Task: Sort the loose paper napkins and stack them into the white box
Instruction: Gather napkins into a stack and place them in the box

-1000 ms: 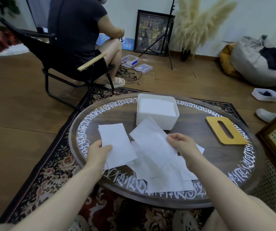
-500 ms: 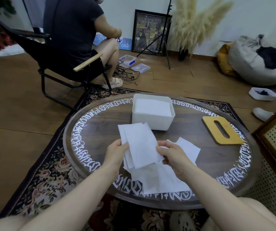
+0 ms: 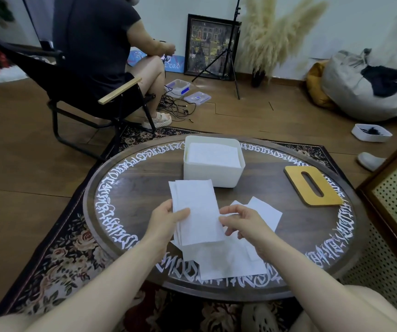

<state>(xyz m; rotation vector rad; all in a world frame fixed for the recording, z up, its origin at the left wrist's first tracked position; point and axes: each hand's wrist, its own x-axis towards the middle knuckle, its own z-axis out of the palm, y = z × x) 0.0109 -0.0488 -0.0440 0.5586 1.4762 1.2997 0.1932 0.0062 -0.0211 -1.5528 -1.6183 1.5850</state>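
Napkins (image 3: 196,212) in left hand (image 3: 166,221), lower sheets hidden.

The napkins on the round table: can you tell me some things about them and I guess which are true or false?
1. The white box already has napkins inside. True.
2. The left hand holds a small stack of napkins. True.
3. The yellow wooden lid sits on top of the box. False: it lies on the table, to the right of the box.
4. No loose napkins are left on the table. False: several lie under the hands.
5. The right hand touches the stack's right edge. True.
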